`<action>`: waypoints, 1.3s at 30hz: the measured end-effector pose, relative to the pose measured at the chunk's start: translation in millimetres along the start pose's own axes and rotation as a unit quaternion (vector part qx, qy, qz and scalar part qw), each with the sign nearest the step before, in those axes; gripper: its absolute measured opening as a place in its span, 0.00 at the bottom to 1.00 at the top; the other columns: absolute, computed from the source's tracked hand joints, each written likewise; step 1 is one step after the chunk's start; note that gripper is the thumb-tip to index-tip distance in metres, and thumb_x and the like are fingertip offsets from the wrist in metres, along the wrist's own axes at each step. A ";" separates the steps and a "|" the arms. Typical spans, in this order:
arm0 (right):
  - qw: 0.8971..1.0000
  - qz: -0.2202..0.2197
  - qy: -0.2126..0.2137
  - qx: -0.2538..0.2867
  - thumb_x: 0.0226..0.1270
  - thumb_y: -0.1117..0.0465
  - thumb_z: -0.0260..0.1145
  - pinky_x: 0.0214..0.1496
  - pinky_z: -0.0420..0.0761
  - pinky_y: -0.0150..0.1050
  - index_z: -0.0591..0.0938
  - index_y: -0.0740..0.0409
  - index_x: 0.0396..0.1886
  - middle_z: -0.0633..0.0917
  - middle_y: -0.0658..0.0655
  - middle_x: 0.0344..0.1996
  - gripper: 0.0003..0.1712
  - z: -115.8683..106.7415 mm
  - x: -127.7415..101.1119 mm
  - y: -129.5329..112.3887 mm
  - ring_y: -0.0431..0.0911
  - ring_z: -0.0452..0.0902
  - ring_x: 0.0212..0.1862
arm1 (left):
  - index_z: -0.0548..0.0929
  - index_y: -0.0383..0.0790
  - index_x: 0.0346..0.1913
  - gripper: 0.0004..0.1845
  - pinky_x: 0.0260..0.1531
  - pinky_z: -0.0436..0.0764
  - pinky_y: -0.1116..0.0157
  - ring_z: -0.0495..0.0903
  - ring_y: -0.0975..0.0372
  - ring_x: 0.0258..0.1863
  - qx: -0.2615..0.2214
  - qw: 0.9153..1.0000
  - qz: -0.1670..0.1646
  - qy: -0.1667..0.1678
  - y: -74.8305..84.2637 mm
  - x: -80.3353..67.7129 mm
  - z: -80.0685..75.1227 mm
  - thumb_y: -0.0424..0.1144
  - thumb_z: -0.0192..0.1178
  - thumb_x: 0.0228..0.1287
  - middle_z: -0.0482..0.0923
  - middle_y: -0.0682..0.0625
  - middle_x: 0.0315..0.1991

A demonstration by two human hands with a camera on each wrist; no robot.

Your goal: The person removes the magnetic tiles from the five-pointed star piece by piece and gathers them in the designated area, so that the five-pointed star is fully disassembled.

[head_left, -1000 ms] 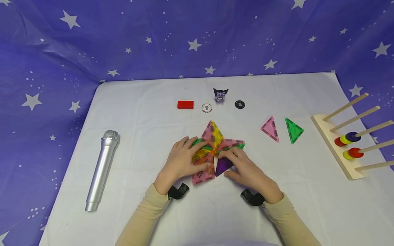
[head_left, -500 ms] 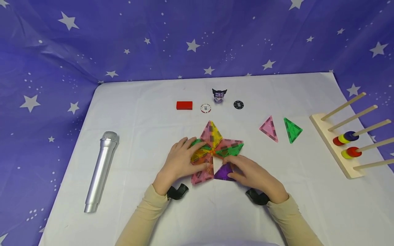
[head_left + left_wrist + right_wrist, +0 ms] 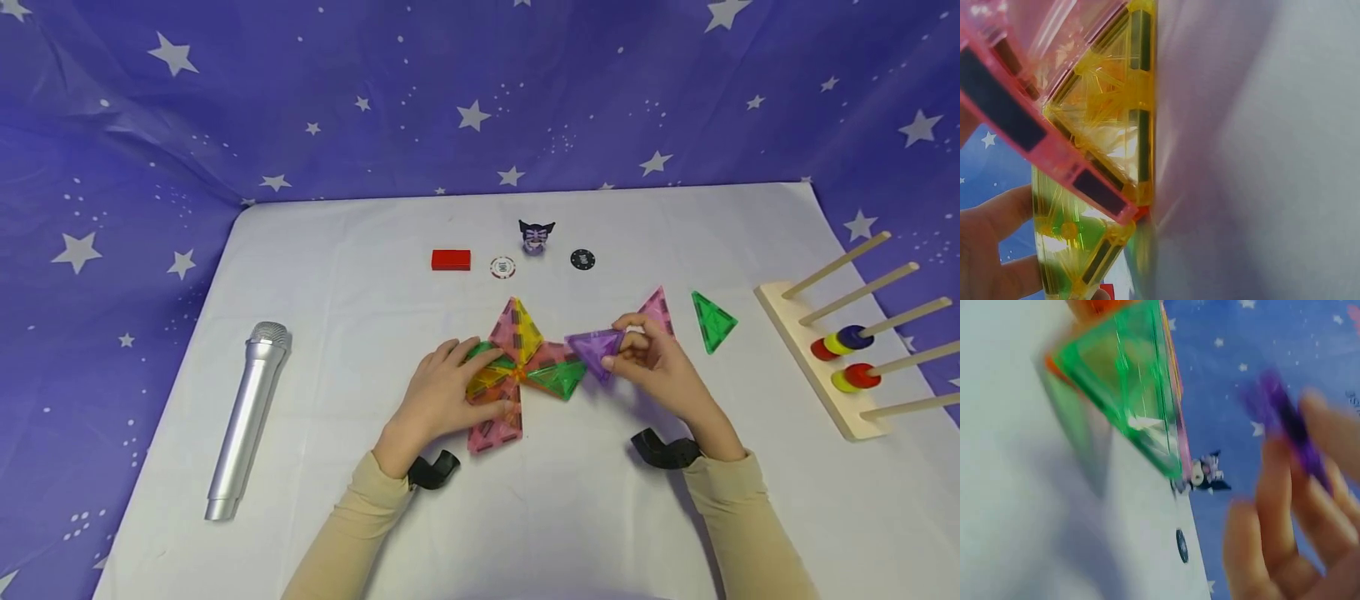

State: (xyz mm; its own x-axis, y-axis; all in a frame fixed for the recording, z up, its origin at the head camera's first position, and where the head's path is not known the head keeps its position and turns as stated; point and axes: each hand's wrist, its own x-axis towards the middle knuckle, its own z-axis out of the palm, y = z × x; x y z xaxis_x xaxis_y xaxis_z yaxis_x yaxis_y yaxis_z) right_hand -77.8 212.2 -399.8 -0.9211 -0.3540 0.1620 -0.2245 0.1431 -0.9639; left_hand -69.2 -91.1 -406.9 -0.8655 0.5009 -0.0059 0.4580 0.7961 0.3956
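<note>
Both forearms in beige sleeves reach forward, each wrist wearing a black strap. The left hand [image 3: 442, 398] lies palm down, fingers spread and nearly straight, pressing flat. The right hand [image 3: 660, 367] is raised, palm turned leftward, its fingers [image 3: 1285, 506] and thumb curled in a pinch.

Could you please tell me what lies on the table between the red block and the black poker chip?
In the head view, a white-and-red poker chip lies between the red block and the black poker chip, with a small dark-eared figurine just behind that line.

Purple tile [image 3: 1285, 425] and right hand [image 3: 1297, 519] blurred in right wrist view, chip markings [image 3: 503, 267] too small to read
</note>
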 end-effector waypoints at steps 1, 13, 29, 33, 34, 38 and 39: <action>1.000 0.003 0.028 -0.009 0.55 0.78 0.61 0.30 0.72 0.30 0.64 0.71 0.50 0.78 0.58 0.24 0.24 -3.3 4.3 1.3 0.40 0.73 0.28 | 0.67 0.56 0.64 0.39 0.53 0.62 0.47 0.59 0.48 0.60 -0.001 1.000 0.000 -0.001 0.1 -0.2 0.1 0.69 0.53 0.49 0.62 0.45 0.63; 0.972 0.126 0.094 -0.176 0.62 0.71 0.57 0.22 0.67 0.29 0.62 0.70 0.51 0.77 0.63 0.25 0.20 -6.9 41.8 36.3 0.37 0.68 0.20 | 0.66 0.57 0.65 0.39 0.53 0.62 0.48 0.59 0.48 0.61 -0.003 1.000 -0.006 -0.018 1.6 -3.0 3.9 0.69 0.53 0.50 0.61 0.45 0.64; 0.967 0.118 0.090 -0.209 0.63 0.65 0.59 0.23 0.67 0.30 0.67 0.68 0.51 0.80 0.62 0.25 0.20 -1.9 38.0 29.4 0.36 0.67 0.20 | 0.66 0.56 0.65 0.40 0.52 0.64 0.49 0.60 0.50 0.60 -0.005 1.000 -0.005 -0.015 -0.2 -3.4 -0.5 0.70 0.53 0.49 0.61 0.46 0.64; 0.982 0.064 0.083 -0.159 0.62 0.71 0.58 0.20 0.67 0.29 0.68 0.71 0.50 0.80 0.67 0.25 0.17 11.8 25.4 12.5 0.36 0.67 0.19 | 0.66 0.56 0.65 0.40 0.53 0.63 0.49 0.60 0.50 0.60 -0.003 1.000 -0.004 -0.016 -0.4 -2.0 -2.0 0.70 0.53 0.49 0.61 0.46 0.64; 0.983 0.052 0.078 -0.155 0.61 0.72 0.58 0.20 0.66 0.29 0.69 0.70 0.50 0.80 0.67 0.25 0.17 17.5 20.8 8.2 0.36 0.67 0.19 | 0.65 0.56 0.65 0.40 0.53 0.63 0.49 0.60 0.50 0.60 -0.004 1.000 -0.004 -0.017 -0.4 -1.6 -2.2 0.70 0.52 0.50 0.61 0.46 0.64; 0.987 0.039 0.026 -0.153 0.61 0.70 0.61 0.21 0.68 0.31 0.69 0.63 0.52 0.81 0.60 0.25 0.19 46.1 0.3 -6.7 0.39 0.69 0.22 | 0.65 0.56 0.65 0.38 0.53 0.63 0.48 0.60 0.49 0.60 -0.004 1.000 -0.005 -0.017 -0.5 -0.9 -2.6 0.69 0.52 0.52 0.61 0.46 0.64; 0.987 0.045 0.007 -0.152 0.61 0.68 0.61 0.21 0.69 0.31 0.69 0.60 0.54 0.81 0.57 0.26 0.21 53.9 -4.6 -9.6 0.39 0.69 0.22 | 0.65 0.56 0.65 0.38 0.53 0.63 0.48 0.60 0.49 0.60 -0.003 1.000 -0.005 -0.016 -0.5 -0.9 -2.7 0.68 0.52 0.52 0.61 0.46 0.64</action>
State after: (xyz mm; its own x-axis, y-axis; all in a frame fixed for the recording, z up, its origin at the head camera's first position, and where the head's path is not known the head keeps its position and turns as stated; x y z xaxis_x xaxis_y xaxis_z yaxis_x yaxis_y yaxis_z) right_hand -54.3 162.6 -402.8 -0.9455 -0.3146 0.0834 -0.2245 0.4447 -0.8671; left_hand -69.2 -92.9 -404.6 -0.8635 0.5029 -0.0388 0.4477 0.7995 0.4004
